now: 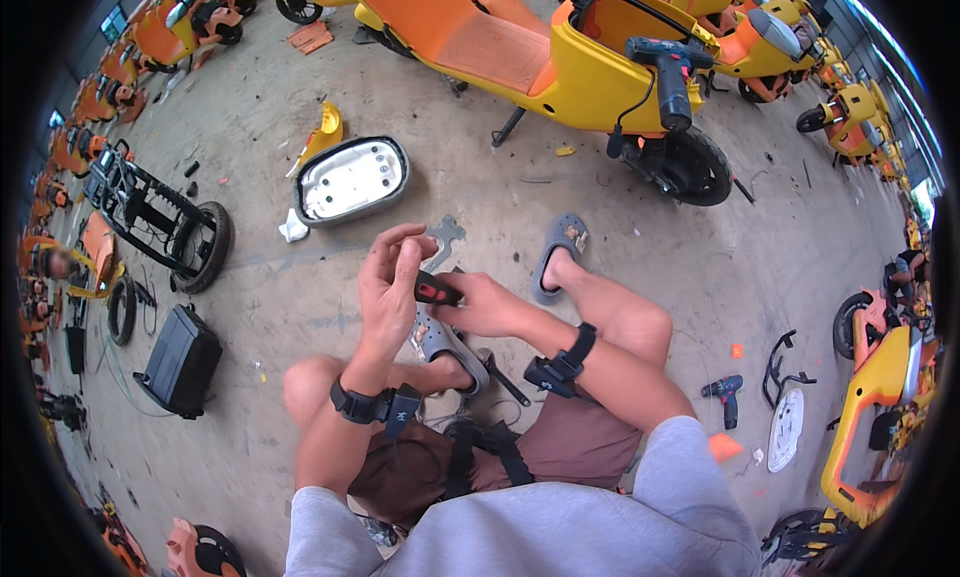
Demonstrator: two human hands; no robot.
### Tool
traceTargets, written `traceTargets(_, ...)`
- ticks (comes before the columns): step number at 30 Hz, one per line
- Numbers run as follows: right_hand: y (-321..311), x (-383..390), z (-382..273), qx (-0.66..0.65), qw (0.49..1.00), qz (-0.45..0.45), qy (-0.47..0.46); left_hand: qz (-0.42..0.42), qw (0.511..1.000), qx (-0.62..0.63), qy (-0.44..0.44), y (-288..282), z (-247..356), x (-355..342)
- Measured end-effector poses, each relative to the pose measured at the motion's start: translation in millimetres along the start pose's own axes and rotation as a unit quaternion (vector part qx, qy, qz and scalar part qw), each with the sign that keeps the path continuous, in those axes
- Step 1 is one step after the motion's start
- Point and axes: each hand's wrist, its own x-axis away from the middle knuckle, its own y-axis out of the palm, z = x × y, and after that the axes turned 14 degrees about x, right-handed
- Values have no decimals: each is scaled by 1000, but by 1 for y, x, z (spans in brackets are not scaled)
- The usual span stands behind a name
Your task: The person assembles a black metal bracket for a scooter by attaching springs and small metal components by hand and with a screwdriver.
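Observation:
My right hand (480,305) is closed round a short black object with red marks (437,289), held in front of my knees. It looks like a tool handle, but its exact kind does not show. Close by on the left, my left hand (388,292) is raised with fingers curled and thumb up against them, beside the object's left end. What lies between those fingers is hidden. A flat grey metal plate with cut-outs (446,239) shows just past the left fingertips; I cannot tell whether it is touched or lies on the floor.
Ahead stands a yellow-orange scooter (590,82) with a cordless drill (672,72) on its front. A white-lined shell (355,180) lies nearer. At left are a black frame with a wheel (165,222) and a black box (182,362); at right, another drill (724,397).

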Motion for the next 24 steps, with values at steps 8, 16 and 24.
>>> traceTargets(8, -14, 22, 100, -146, 927, 311, 152, 204, 880, 237, -357, -38, -102, -12)
traceTargets(16, 77, -13, 245, 14, 837, 453, 305, 188, 880, -268, -345, -124, -290, 92)
traceTargets(24, 137, 6, 285, -245, 785, 423, 381, -59, 782, -580, -221, -100, -344, 81)
